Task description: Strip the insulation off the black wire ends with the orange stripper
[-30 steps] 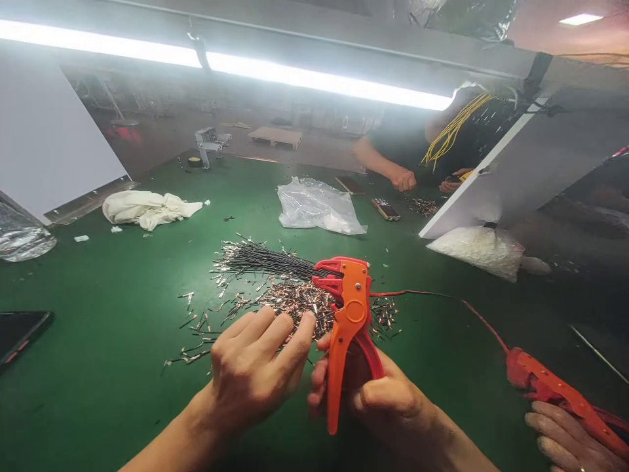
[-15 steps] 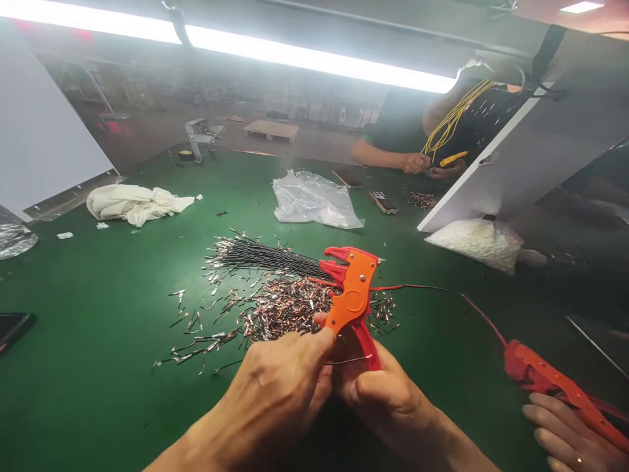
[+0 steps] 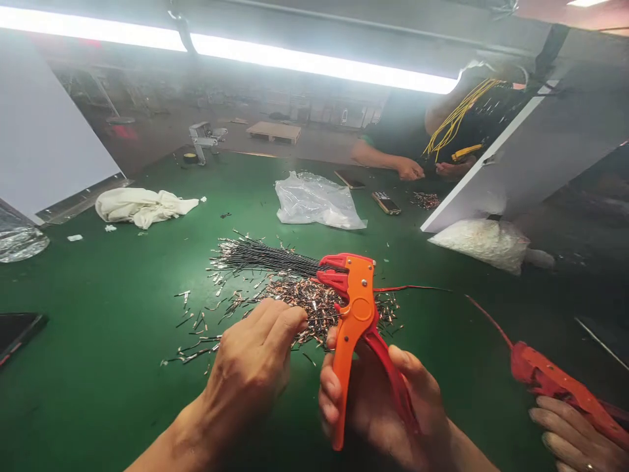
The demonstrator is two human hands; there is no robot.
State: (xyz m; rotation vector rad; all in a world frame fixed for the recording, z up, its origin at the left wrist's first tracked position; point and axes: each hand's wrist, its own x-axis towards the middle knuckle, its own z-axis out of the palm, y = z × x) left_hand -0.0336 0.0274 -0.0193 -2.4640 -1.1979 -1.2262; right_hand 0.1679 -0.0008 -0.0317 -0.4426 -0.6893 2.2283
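My right hand (image 3: 383, 400) is wrapped round an orange and red wire stripper (image 3: 360, 301). The tool stands upright with its jaws to the left and its handles spread apart. Left of it is my left hand (image 3: 260, 347), its fingers pinched on a thin dark wire (image 3: 323, 317) that reaches to the tool's inner edge. Behind both hands lies a bundle of black wires (image 3: 270, 257), its far-left ends stripped and shiny. A heap of short wire offcuts (image 3: 314, 298) spreads beneath the tool, partly hidden by my hands.
At right, another person's hand (image 3: 570, 426) holds a second red wire stripper (image 3: 565, 380). Across the green table (image 3: 98, 367), a co-worker's hands (image 3: 410, 168) are near yellow wires (image 3: 457, 118). A plastic bag (image 3: 317, 200), white cloth (image 3: 145, 206) and phone (image 3: 386, 202) lie farther back.
My left hand has moved left, away from the stripper's handle. The handles have spread, and the wire end now sits at the tool's inner edge. Across the table, the co-worker's hands have parted.
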